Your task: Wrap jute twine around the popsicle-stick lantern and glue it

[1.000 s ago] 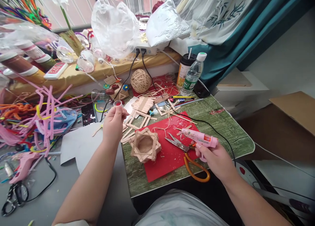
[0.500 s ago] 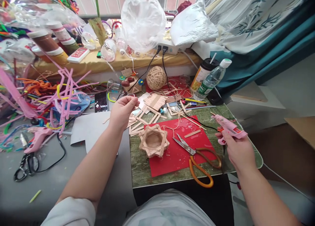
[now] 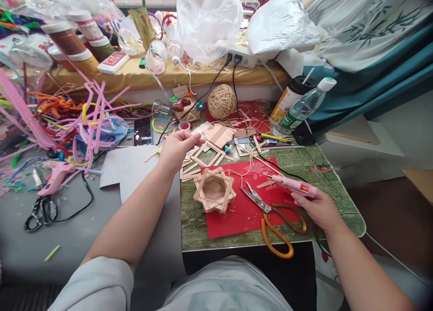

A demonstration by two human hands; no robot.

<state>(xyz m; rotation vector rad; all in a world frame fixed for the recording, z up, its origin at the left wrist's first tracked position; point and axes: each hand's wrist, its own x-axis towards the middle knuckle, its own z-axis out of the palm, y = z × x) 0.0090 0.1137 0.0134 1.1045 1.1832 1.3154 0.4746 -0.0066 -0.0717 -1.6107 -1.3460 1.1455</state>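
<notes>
My right hand (image 3: pixel 318 207) grips a pink hot glue gun (image 3: pixel 293 185), lying low over the red mat (image 3: pixel 237 211) with its nozzle pointing left. My left hand (image 3: pixel 177 146) hovers above loose craft sticks (image 3: pixel 199 164), fingers pinched together; what they hold is too small to make out. Between the hands sits a hexagonal basket of craft sticks (image 3: pixel 214 189) on the red mat. Orange-handled scissors (image 3: pixel 274 220) lie open just left of my right hand.
A twine ball (image 3: pixel 222 101), a water bottle (image 3: pixel 302 107) and a lidded cup (image 3: pixel 287 99) stand at the back of the green board (image 3: pixel 324 166). Pipe cleaners (image 3: pixel 67 117), a second pink glue gun (image 3: pixel 56 178) and black scissors (image 3: pixel 40 211) clutter the left.
My right hand has lowered the glue gun from a raised position down onto the mat, nozzle now pointing left. My left hand drifted slightly right.
</notes>
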